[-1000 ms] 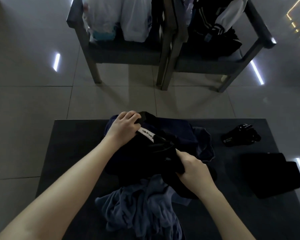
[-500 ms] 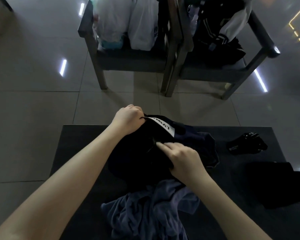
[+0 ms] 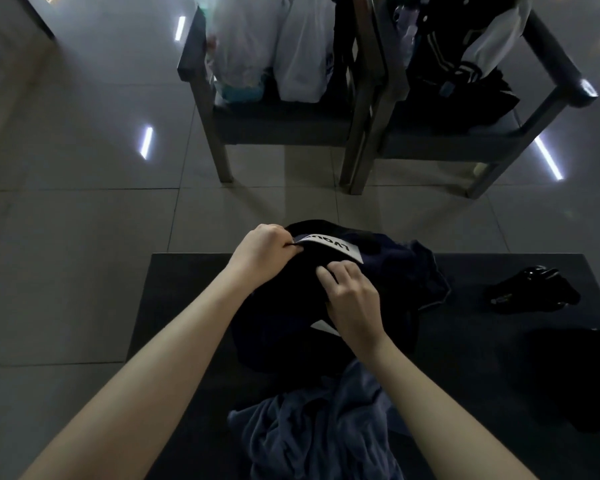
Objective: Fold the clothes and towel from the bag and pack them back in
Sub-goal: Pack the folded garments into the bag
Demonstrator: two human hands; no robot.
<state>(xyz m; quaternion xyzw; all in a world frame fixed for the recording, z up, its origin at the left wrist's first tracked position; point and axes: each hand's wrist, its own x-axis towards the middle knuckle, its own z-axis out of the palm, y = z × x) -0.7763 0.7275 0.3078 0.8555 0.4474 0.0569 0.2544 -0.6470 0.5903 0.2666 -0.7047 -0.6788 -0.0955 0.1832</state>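
Observation:
A black garment with a white lettered label is bunched at the middle of the dark table. My left hand grips its far edge beside the label. My right hand rests on top of it, fingers curled into the fabric just below the label. Dark blue clothing lies under and to the right of it. A crumpled blue-grey towel lies at the near edge, between my forearms.
At the right of the table sit a small shiny black object and a dark folded item. Beyond the table stand two chairs holding white plastic bags and a black-and-white jacket.
My left hand lifted the garment's edge toward the far side, turning the label face up. My right hand moved up from the near right to just below the label.

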